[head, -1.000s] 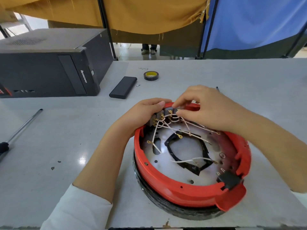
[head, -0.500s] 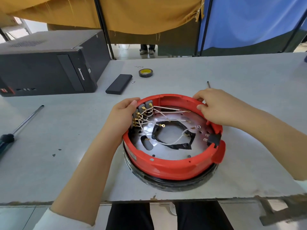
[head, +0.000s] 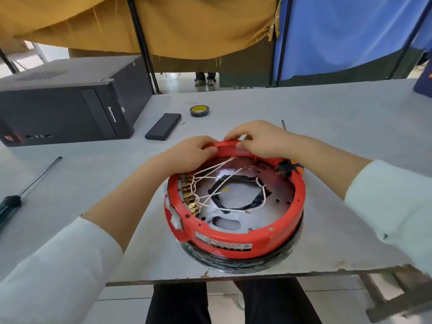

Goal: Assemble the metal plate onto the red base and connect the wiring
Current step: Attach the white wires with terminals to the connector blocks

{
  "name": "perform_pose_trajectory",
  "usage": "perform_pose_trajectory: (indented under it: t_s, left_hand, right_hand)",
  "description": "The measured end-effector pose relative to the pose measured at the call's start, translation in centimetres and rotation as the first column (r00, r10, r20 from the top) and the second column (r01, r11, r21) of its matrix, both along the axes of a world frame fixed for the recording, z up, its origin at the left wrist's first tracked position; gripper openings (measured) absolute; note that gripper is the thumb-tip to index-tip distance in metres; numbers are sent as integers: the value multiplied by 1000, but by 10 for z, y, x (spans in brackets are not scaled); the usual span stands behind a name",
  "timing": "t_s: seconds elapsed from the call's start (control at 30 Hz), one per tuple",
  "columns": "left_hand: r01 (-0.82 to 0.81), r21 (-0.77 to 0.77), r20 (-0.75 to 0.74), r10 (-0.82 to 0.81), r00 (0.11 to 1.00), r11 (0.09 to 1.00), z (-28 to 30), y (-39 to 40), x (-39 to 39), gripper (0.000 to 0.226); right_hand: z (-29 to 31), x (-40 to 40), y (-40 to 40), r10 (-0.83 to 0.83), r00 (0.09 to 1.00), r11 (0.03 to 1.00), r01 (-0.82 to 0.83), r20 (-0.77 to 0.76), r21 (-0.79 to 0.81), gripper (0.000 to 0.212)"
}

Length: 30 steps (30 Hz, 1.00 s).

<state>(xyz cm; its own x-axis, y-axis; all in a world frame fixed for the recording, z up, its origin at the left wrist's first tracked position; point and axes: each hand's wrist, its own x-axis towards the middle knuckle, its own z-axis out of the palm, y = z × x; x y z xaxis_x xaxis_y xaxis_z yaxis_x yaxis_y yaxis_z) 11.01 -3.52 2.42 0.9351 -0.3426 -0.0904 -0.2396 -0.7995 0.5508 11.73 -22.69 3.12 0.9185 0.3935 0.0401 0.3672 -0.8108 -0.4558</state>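
Red plastic rim under curled fingers (head: 211,149): left hand (head: 189,153) and right hand (head: 261,139) both grip the far edge of the round red base (head: 233,239) on the grey bench (head: 350,127). Inside lies the shiny metal plate (head: 280,192) with white wires (head: 210,174). Its front label is unreadable; the black computer case (head: 70,106) reads "lenovo".

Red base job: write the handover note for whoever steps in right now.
Left hand and right hand both grip the far rim of the red base, fingers curled over its edge.
The red base sits on the table near its front edge, on a black ring.
Done: the metal plate lies inside the base.
Left: several white wires end in loose ring terminals; connect them. Whether the plate is screwed down cannot be told.
The screwdriver lies to the left.
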Motion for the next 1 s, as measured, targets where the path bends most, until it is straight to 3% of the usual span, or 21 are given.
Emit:
perform_pose_trajectory:
  t_s: [0.17, 0.27, 0.37, 0.53, 0.6, 0.7, 0.8, 1.0]
  left_hand:
    - [-213, -115, -1, 214, 977, 970, -11, 26, -11, 35]
    - [-361, -282, -106, 345, 933, 889, -16, 37, -26, 39]
    - [-398, -285, -131, 376, 917, 872, -17, 36, -37, 44]
    - [-278, 9, -84, 278, 957, 961, -7, 42, -47, 56]
    - [-240, 51, -46, 242, 969, 969, 1, 43, -41, 64]
    - [-59, 32, 40, 58, 998, 998, 6, 33, -26, 65]
    - [102, -15, 5, -102, 995, 995, 4, 19, -14, 60]
    - [134, -87, 41, -131, 990, 987, -15, 9, 0, 53]
  right_hand:
    - [14, -10, -27, -62, 996, 980, 49, -64, -191, 33]
    - [18, -19, -31, -131, 984, 985, 115, -120, -131, 19]
    - [14, -14, -19, -134, 991, 957, 128, -4, -259, 21]
    - [5, -4, -2, -120, 991, 958, 132, 60, -254, 20]
    - [3, 0, 6, -74, 994, 967, 92, 85, -238, 18]
    - [1, 2, 19, 48, 995, 976, -27, 89, -217, 21]
    - [2, -1, 30, 159, 987, 979, -153, 38, -134, 23]
    - [0, -7, 30, 169, 965, 984, -155, 200, -83, 20]
